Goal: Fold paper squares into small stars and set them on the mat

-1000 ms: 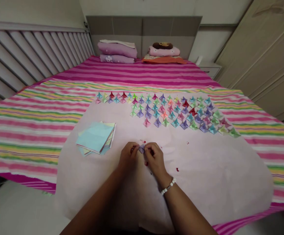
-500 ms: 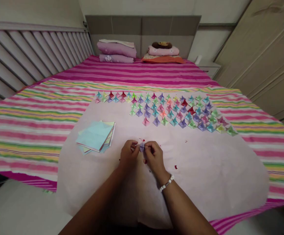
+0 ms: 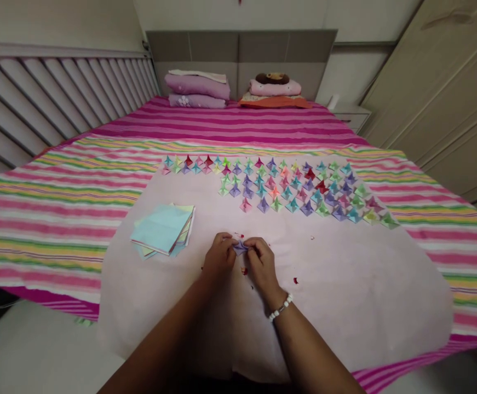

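Purple folded paper [image 3: 240, 248] is pinched at opposite ends, left hand [image 3: 220, 254] at nine o'clock, right hand [image 3: 262, 261] at three, each grip closed on it, seemingly for even control. The paper stack [image 3: 160, 229], just past nine, looks reachable; folded pieces [image 3: 292, 206] occupy rows around twelve, probably clear of the hands.

Grey headboard [image 3: 213, 49], pale wall [image 3: 205, 15] behind; slatted rail [image 3: 57, 51] left.

Folded bedding [image 3: 197, 87] ahead of me
It lies in two piles before a gray headboard [image 3: 213, 46]; pale railing [image 3: 57, 51] on my left, nightstand [image 3: 351, 119] and wardrobe [image 3: 439, 87] on my right.
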{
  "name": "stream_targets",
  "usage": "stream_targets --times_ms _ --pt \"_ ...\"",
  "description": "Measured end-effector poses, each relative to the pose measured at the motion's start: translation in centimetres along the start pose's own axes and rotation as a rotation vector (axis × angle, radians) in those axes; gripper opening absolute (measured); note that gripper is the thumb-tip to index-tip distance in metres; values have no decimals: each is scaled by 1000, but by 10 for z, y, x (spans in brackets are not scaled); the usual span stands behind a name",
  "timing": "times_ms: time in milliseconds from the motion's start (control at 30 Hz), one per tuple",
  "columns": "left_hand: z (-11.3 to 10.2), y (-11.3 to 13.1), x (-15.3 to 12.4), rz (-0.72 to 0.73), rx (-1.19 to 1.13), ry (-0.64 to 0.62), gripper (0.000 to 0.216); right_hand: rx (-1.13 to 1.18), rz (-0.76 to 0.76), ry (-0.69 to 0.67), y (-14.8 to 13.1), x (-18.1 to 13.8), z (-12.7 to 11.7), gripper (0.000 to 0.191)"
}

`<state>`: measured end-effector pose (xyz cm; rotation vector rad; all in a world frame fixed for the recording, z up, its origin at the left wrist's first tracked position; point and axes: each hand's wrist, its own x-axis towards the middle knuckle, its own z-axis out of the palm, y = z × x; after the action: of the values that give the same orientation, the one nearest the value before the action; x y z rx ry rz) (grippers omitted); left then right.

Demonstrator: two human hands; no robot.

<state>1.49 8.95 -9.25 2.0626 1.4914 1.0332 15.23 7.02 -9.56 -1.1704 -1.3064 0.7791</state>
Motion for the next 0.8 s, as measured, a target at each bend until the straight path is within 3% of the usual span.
stream_targets --times_ms 200,367,567,800 --pt "-2 7 1 -8 218 -146 31 5 -20 1 -1 1 0 18" --pt "-2 12 2 -19 253 -185 26 -7 -30 4 -1 1 1 16" --pt "-10 10 4 -6 119 -114 23 -34 -77 33 -5 0 0 12" --pt "-41 -7 28 -134 -38 47 16 -24 -36 78 -7 0 1 12"
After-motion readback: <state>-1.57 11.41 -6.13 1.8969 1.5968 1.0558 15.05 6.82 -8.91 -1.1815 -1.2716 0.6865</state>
